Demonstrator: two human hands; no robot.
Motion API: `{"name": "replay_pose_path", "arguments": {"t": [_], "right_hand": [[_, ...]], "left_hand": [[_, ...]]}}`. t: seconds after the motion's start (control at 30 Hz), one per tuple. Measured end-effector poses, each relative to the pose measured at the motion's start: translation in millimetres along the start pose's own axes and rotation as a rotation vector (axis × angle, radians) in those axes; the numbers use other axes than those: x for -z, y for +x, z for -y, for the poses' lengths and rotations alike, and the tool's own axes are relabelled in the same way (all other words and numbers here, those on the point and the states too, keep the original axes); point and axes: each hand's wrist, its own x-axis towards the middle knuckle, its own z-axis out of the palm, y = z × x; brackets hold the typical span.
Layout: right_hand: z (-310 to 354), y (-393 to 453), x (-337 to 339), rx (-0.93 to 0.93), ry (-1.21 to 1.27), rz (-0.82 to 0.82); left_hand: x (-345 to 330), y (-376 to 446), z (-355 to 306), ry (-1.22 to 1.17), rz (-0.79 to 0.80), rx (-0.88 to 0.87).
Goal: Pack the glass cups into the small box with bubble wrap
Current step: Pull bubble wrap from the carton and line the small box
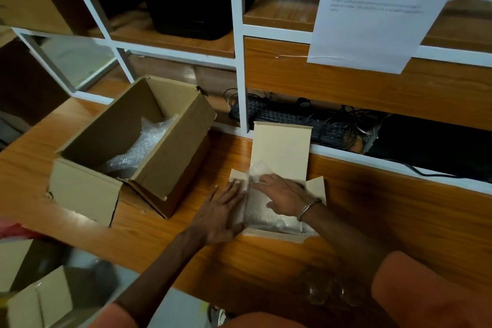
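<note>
The small box [282, 146] lies open on the wooden desk, its lid flap standing up at the back. Bubble wrap [269, 217] fills its inside. My left hand [221, 210] lies flat with spread fingers against the box's left side and the wrap's edge. My right hand [285, 196], with a metal bracelet on the wrist, presses flat on the bubble wrap inside the box. Several glass cups [324, 287] stand dim and blurred at the desk's near edge, between my arms.
A larger open cardboard box [170, 146] with more bubble wrap [143, 146] inside sits to the left on the desk. Behind are white-framed shelves, a black keyboard [287, 117] with cables, and a hanging paper sheet [378, 8]. Another carton [40, 301] stands below left.
</note>
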Motion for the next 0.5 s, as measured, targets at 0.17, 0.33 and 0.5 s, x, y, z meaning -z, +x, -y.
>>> {"name": "replay_pose_path", "arguments": {"t": [0.17,0.33,0.5], "right_hand": [[14.9,5.0,32.7,-0.024,0.164,-0.131],[43.0,45.7,104.4,0.015,0.261,-0.324],[82.6,113.2,171.9,0.107,0.280,-0.388]], "left_hand": [[21.1,-6.6,1.2,-0.101,-0.163,-0.043],[95.1,-22.1,17.8,-0.180,-0.583,-0.087],[165.3,-60.5,83.4,-0.111,-0.684,0.146]]}}
